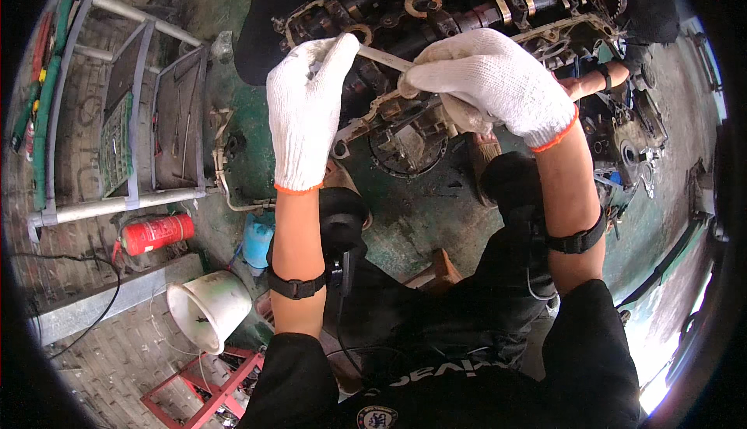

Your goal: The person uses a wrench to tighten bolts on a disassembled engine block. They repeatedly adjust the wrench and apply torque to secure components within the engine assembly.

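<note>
Both hands wear white knit gloves with orange cuffs. My left hand (311,79) is closed on one end of a thin pale bar (383,58), perhaps a tool, and my right hand (459,79) is closed around its other end. The bar is level with the near side of a dark, oily engine head (420,28) with camshafts, gold-coloured caps and several ring-shaped fittings. Below my hands lies a dirty metal housing with a round flange (401,152). A brush (486,149) stands beside it, near my right knee. The glove fingers hide much of the bar.
A co-worker's bare hand (576,86) reaches to the engine from the right, where metal parts (634,156) lie. At left are a metal frame (136,199), red extinguisher (156,233), blue container (257,238), white bucket (210,312), cables and a red stand (198,394).
</note>
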{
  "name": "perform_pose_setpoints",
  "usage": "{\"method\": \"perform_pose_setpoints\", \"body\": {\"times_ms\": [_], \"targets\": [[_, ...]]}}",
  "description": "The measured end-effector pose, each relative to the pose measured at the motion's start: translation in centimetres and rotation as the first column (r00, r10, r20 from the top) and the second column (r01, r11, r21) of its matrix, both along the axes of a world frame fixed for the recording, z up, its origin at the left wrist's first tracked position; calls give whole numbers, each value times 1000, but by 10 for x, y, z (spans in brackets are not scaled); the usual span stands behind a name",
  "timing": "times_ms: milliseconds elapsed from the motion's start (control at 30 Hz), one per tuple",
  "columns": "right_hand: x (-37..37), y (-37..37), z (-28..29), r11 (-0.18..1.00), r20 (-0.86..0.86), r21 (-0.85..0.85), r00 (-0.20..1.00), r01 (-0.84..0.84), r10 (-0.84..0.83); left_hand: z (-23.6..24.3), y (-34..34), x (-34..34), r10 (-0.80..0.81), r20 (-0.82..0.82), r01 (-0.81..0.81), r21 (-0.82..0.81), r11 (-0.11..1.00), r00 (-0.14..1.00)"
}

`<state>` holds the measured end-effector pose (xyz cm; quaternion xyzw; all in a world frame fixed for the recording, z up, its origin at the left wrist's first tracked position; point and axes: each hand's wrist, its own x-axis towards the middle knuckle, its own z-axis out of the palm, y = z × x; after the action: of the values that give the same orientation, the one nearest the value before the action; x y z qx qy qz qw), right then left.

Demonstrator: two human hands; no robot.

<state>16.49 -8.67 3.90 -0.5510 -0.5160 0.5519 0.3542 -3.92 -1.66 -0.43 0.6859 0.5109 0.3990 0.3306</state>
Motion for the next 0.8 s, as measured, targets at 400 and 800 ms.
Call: {"method": "perform_pose_setpoints", "body": {"times_ms": [400,800], "targets": [[-5,-3,-8,992,-162,-123,987,-39,19,-4,6,-1,-73,14,73,11,997,997],[-81,-14,-44,988,-521,-77,850,-133,74,8,2,0,-4,116,16,-96,995,993]]}}
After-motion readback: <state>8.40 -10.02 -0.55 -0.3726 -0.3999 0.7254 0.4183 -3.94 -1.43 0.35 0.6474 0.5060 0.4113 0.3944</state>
